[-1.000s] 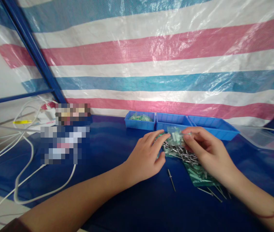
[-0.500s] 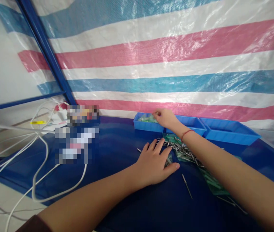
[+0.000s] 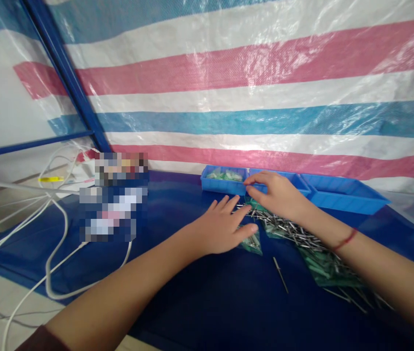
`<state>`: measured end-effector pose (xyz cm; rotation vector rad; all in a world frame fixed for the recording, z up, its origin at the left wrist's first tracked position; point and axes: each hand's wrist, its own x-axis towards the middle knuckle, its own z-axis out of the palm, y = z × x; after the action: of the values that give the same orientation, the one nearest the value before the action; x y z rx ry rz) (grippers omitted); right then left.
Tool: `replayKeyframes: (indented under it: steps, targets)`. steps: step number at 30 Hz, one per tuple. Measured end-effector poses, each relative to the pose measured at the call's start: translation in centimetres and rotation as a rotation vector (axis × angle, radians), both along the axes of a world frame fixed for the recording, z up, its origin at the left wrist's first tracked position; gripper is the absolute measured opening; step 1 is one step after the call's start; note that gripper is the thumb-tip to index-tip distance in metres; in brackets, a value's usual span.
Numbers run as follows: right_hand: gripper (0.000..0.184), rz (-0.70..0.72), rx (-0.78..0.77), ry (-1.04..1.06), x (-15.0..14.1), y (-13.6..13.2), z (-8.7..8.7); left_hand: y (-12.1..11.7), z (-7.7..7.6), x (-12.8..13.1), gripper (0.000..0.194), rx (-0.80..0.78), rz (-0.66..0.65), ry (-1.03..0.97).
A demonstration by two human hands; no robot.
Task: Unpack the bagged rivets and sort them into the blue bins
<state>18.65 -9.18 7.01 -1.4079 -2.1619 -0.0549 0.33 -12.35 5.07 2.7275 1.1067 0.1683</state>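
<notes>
My left hand (image 3: 225, 228) is spread with its palm down, partly over a small clear packet of metal pieces (image 3: 251, 242). To its right, my right hand (image 3: 274, 195) hovers before the middle blue bin, thumb and index finger apart, nothing visible between them. Beneath the right hand and forearm lies a heap of thin metal pins that look like blind rivets (image 3: 294, 234), on and around green-tinted plastic bags (image 3: 314, 270). One loose rivet (image 3: 280, 275) lies nearer me. Greenish packets (image 3: 224, 174) fill the left blue bin (image 3: 223, 186).
The middle bin (image 3: 304, 184) and right bin (image 3: 347, 197) continue the row at the back of the blue tabletop (image 3: 207, 307). White cables (image 3: 48, 265) loop at the left, by blurred-out items (image 3: 115, 214). A striped plastic sheet (image 3: 228, 78) hangs behind.
My right hand has drawn back from the left bin toward me and to the right, and its fingers have parted. My left hand has stayed spread over the small packet.
</notes>
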Motion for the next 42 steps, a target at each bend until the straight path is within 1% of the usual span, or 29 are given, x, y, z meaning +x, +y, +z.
replayKeyframes:
  steps: [2,3,4,6,8,9,11,13,14,17,19,21,23,25,27,28,29,31,33,34,36,39,40,42]
  targets:
    - [0.022,0.169,-0.018,-0.052,0.7,-2.6,-0.9,0.7,0.8,-0.7,0.046,0.065,0.029,0.055]
    - [0.022,0.23,-0.028,-0.092,0.9,-3.8,-1.3,1.1,1.2,-1.1,0.042,0.078,0.045,0.089]
    - [0.024,0.257,-0.032,-0.115,1.0,-4.8,-1.8,1.5,1.5,-1.5,0.039,0.077,0.07,0.117]
    - [0.034,0.298,-0.047,-0.157,1.0,-6.2,-2.4,2.2,1.9,-2.3,0.035,0.045,0.114,0.167]
    - [0.042,0.315,-0.057,-0.189,0.7,-6.9,-2.8,2.7,2.2,-3.0,0.034,-0.014,0.131,0.21]
    - [0.04,0.315,-0.058,-0.203,0.6,-7.0,-2.9,2.9,2.2,-3.3,0.033,-0.046,0.13,0.229]
    - [0.028,0.295,-0.05,-0.219,0.4,-7.0,-3.0,3.2,2.3,-3.8,0.028,-0.083,0.112,0.238]
    - [0.016,0.257,-0.042,-0.233,0.3,-7.0,-3.0,3.6,2.1,-4.0,0.021,-0.075,0.087,0.207]
    - [0.014,0.235,-0.035,-0.243,0.3,-7.1,-3.0,3.8,1.9,-3.9,0.018,-0.061,0.075,0.183]
    - [0.02,0.18,-0.002,-0.241,0.8,-7.6,-2.7,4.2,1.1,-3.3,0.011,-0.038,0.026,0.119]
    - [0.021,0.135,0.026,-0.16,1.5,-8.2,-2.2,4.2,0.5,-2.5,0.011,-0.041,-0.011,0.064]
    - [0.022,0.049,0.013,-0.006,2.4,-8.7,-1.5,3.8,-0.1,-1.5,0.013,-0.039,-0.032,0.0]
    - [0.024,-0.057,-0.046,0.167,3.2,-9.0,-0.8,3.1,-0.6,-0.4,0.016,-0.027,-0.032,-0.053]
    - [0.026,-0.115,-0.131,0.349,3.8,-8.9,-0.5,2.3,-0.8,0.4,0.019,-0.014,-0.013,-0.098]
    - [0.027,-0.102,-0.243,0.533,4.0,-8.6,-0.7,1.6,-0.8,1.0,0.029,-0.031,0.012,-0.194]
    - [0.027,-0.08,-0.314,0.609,3.9,-8.4,-1.1,1.3,-0.8,1.2,0.035,-0.064,0.019,-0.269]
    - [0.026,-0.057,-0.383,0.662,3.8,-8.2,-1.5,0.9,-0.7,1.4,0.039,-0.117,0.016,-0.354]
    - [0.026,-0.008,-0.469,0.682,3.4,-8.2,-2.2,0.2,-0.8,1.8,0.044,-0.279,-0.014,-0.503]
    - [0.027,0.042,-0.472,0.641,3.0,-8.4,-2.7,-0.4,-1.0,2.3,0.044,-0.449,-0.048,-0.585]
    - [0.027,0.057,-0.459,0.635,2.8,-8.6,-2.8,-0.7,-1.2,2.6,0.04,-0.512,-0.048,-0.613]
    - [0.029,0.045,-0.434,0.692,2.4,-9.1,-2.5,-1.2,-1.5,3.1,0.029,-0.591,-0.018,-0.691]
    - [0.039,0.027,-0.452,0.849,2.0,-9.5,-2.0,-1.5,-1.6,3.5,0.02,-0.634,0.025,-0.847]
    - [0.037,0.049,-0.465,0.862,2.0,-9.5,-1.9,-1.5,-1.6,3.6,0.02,-0.629,0.023,-0.887]
    - [0.028,0.106,-0.457,0.828,2.0,-9.4,-1.9,-1.5,-1.5,3.5,0.021,-0.605,0.004,-0.938]
